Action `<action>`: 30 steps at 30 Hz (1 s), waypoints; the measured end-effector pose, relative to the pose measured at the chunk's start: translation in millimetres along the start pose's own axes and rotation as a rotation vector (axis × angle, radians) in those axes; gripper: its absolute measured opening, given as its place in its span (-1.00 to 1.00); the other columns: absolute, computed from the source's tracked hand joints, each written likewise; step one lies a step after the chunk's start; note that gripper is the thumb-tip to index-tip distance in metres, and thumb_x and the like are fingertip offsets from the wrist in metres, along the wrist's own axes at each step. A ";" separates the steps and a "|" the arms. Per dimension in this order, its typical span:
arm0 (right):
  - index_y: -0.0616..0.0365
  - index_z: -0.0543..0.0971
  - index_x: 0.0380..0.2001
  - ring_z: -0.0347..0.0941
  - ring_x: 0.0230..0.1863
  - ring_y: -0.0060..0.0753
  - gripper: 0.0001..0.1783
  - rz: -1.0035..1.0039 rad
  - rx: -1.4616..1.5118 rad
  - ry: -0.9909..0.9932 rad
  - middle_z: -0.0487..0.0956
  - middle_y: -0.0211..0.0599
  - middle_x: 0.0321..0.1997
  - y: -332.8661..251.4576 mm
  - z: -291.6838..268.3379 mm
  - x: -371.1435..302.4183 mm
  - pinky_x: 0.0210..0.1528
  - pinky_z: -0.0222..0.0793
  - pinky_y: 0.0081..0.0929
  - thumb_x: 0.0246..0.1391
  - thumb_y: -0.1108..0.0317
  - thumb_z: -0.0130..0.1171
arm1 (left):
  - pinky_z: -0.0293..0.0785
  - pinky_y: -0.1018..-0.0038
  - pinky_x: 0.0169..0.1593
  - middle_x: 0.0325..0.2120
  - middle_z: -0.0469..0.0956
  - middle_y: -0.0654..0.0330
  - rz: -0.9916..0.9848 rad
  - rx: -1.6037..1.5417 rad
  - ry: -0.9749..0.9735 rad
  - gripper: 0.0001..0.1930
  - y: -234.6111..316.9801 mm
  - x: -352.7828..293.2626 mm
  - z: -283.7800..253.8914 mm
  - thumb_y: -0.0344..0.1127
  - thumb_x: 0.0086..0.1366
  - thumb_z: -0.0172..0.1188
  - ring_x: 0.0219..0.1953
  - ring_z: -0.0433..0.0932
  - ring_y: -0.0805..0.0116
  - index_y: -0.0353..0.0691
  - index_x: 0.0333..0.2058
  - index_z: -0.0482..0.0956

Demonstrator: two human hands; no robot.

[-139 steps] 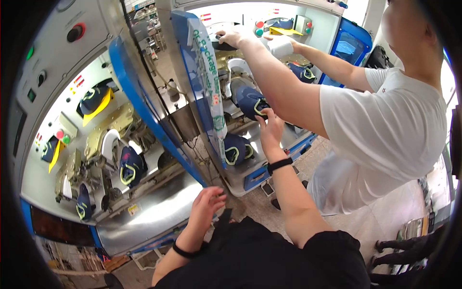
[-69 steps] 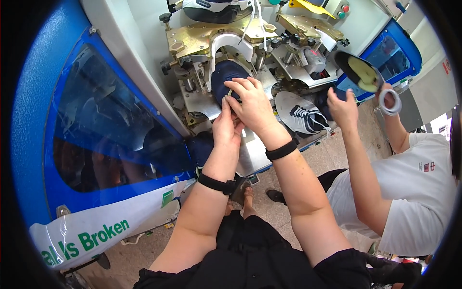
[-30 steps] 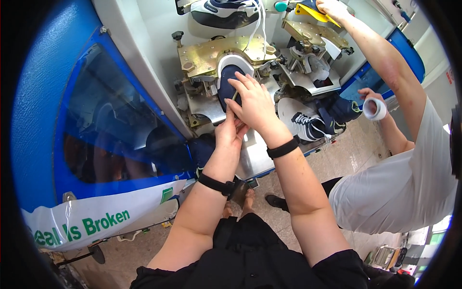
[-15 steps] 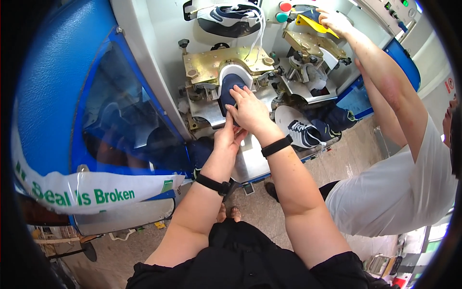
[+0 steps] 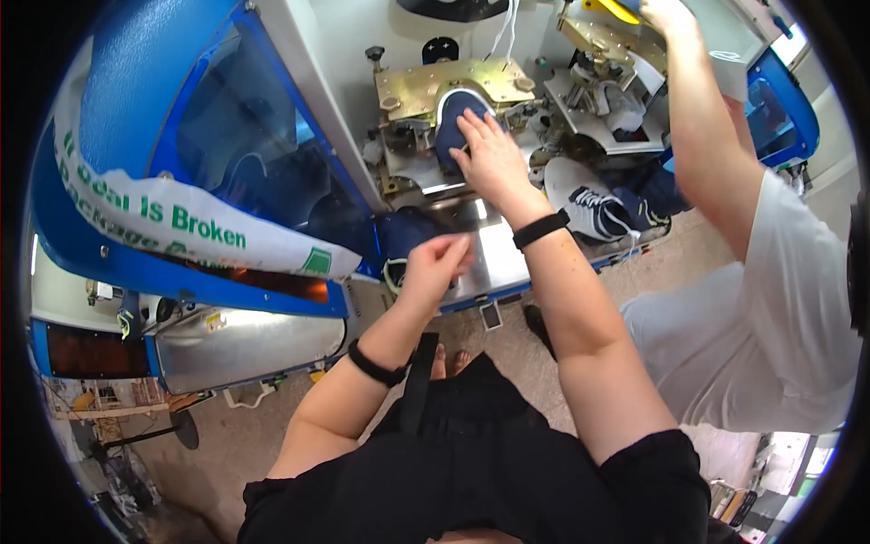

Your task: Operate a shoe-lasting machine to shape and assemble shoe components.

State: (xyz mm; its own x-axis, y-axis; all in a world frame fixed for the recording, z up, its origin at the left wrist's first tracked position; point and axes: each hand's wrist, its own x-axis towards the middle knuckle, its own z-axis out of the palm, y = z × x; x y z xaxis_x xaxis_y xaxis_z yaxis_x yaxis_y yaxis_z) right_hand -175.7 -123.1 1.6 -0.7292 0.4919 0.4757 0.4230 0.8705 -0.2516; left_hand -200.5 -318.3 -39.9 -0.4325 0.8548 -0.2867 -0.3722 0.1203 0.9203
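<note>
Our right hand (image 5: pixel 495 163) lies flat on shoe (image 5: pixel 456 113), fingers spread; left hand (image 5: pixel 433 272), six o'clock below, half-curled, seemingly empty. Best press evenly.

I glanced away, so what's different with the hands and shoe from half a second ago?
The left hand has come off the navy shoe, back toward the body. The right hand stays on that shoe, its toe still at the brass-coloured plate.
</note>
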 end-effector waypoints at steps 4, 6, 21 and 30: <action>0.15 0.52 -0.23 0.43 -0.03 -0.07 -0.77 -0.248 0.257 0.429 0.52 -0.16 -0.05 -42.9 -3.5 -75.1 0.00 0.29 -0.19 -0.03 0.53 0.16 | 0.48 0.60 -0.36 -0.38 0.61 0.20 -0.242 0.230 0.020 -0.71 -29.5 -75.9 -74.7 -0.18 0.36 0.14 -0.34 0.55 0.56 -0.33 -0.20 0.61; 0.14 0.50 -0.31 0.43 -0.16 -0.07 -0.81 -0.030 0.456 0.297 0.50 -0.10 -0.23 -49.9 24.6 -124.4 -0.09 0.34 -0.22 -0.07 0.56 0.16 | 0.50 0.56 -0.29 -0.29 0.59 0.15 -0.218 0.199 0.143 -0.67 -47.4 -93.8 -99.9 -0.16 0.36 0.13 -0.26 0.54 0.51 -0.35 -0.13 0.57; 0.28 0.47 0.08 0.47 0.04 -0.36 -0.27 0.653 1.273 -0.822 0.56 -0.17 0.03 -42.1 82.1 -127.7 0.13 0.32 -0.44 -0.15 0.13 0.43 | 0.40 0.11 0.11 -0.04 0.44 0.12 -0.274 -0.445 0.296 -0.53 -104.9 -47.0 -116.5 -0.29 0.31 0.19 0.04 0.45 0.17 -0.22 0.13 0.28; 0.27 0.45 0.10 0.44 0.07 -0.45 -0.35 0.755 1.706 -0.791 0.55 -0.31 0.05 -43.2 0.7 -229.5 0.21 0.28 -0.45 -0.10 0.37 0.42 | 0.39 0.31 0.16 0.08 0.47 0.10 -0.513 -0.553 -0.172 -0.42 -71.8 -65.7 -85.4 -0.06 0.29 0.22 0.09 0.46 0.28 -0.28 0.15 0.34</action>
State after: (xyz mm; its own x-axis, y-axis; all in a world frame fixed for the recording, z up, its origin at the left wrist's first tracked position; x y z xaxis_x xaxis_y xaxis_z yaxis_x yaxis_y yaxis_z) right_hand -27.1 -273.5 -97.3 -0.9135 0.1792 -0.3653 0.2021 -0.5795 -0.7895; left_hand -215.4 -426.2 -109.9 0.0217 0.8322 -0.5541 -0.8674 0.2913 0.4035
